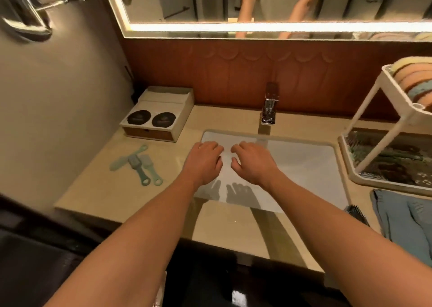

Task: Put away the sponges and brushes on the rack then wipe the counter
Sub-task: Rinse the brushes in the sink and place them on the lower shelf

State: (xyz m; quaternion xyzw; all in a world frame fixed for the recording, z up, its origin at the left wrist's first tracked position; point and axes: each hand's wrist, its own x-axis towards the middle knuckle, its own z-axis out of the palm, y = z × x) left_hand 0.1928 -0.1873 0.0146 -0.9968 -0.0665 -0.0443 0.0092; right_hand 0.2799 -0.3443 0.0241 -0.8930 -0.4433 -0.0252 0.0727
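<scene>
Left hand (204, 160) and right hand (251, 162) both empty, fingers loosely curled, over sink (304, 162). Brushes (138, 164) at 9 o'clock; rack (397, 89) at 3 o'clock, sponges (411, 77) seemingly aboard. Risk: on the cross-sink carry, slim handles could slip into the basin.

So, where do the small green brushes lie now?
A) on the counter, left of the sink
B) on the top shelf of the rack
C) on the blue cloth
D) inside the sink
A: the brushes lie together on the counter, to the left of the sink.
</scene>
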